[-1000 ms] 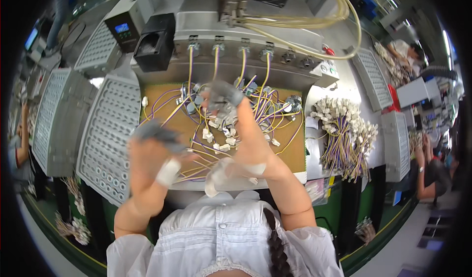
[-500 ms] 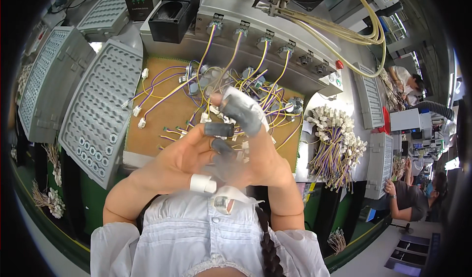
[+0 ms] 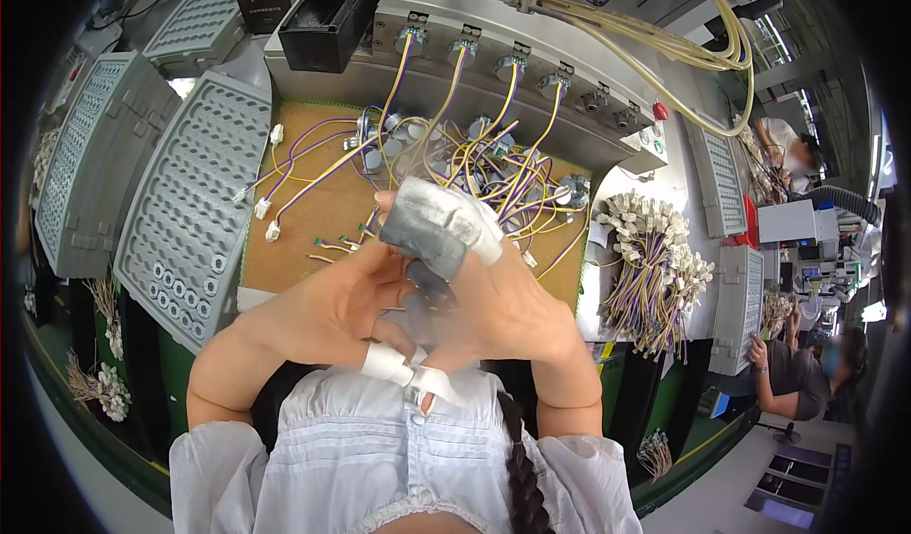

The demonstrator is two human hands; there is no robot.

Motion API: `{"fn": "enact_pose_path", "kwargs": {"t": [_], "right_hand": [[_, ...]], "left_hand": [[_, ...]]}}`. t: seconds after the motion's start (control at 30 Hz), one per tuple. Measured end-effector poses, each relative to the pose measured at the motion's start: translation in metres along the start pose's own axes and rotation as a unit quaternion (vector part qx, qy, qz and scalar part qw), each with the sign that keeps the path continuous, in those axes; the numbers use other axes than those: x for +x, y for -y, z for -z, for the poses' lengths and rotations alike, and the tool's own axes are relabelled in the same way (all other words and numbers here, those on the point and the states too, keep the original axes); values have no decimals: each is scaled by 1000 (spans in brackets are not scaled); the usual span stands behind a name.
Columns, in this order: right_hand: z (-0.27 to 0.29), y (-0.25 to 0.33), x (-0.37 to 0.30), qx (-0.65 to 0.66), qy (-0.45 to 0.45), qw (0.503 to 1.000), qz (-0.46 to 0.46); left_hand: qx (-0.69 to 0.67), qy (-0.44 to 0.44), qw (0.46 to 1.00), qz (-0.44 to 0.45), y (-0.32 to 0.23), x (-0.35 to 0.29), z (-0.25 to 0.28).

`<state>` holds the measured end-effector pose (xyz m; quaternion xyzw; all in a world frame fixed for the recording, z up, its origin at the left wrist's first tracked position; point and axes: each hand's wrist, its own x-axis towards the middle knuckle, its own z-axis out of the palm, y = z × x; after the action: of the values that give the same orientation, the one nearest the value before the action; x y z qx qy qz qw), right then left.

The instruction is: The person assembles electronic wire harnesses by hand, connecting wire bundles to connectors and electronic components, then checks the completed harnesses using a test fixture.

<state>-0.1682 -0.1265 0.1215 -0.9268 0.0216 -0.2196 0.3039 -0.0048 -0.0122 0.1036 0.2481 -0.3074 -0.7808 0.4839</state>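
My left hand (image 3: 327,302) and my right hand (image 3: 508,306) meet in front of my chest, above the near edge of the brown work mat (image 3: 275,268). White and dark grey tape wraps several fingertips. The fingers of both hands curl inward, and the taped thumbs come together low between them. Whatever they hold, if anything, is hidden by the fingers and blur. Just beyond lies a tangle of yellow and purple wires (image 3: 517,188) with round grey metal parts and white plugs. Farther off, several wired round parts (image 3: 512,67) sit along the front of a metal fixture (image 3: 446,8).
A grey dimpled tray (image 3: 204,174) partly filled with round parts stands left, beside stacked trays (image 3: 104,164). On the right lies a bundle of wires with white plugs (image 3: 650,268). A black box (image 3: 327,27) sits at the back left. Co-workers are at the far right.
My right hand's fingers have folded down and left over the left hand's fingertips. The two thumbs have come closer together. The view has shifted slightly.
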Motion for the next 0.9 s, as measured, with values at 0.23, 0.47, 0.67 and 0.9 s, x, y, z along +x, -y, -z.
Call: {"fn": "enact_pose_path", "kwargs": {"t": [0.23, 0.47, 0.67, 0.9], "right_hand": [[-3, -1, -2, 11, -55, 998, -15], [-11, 2, -10, 87, -90, 989, -82], [-5, -2, -13, -26, -69, 997, -32], [-9, -5, -11, 2, -81, 996, -34]], "left_hand": [[182, -137, 969, -91, -24, -10, -15], [214, -210, 946, -128, -23, -9, -14], [204, -123, 960, -148, -15, 3, -10], [158, -95, 981, -63, -20, 0, -19]]}}
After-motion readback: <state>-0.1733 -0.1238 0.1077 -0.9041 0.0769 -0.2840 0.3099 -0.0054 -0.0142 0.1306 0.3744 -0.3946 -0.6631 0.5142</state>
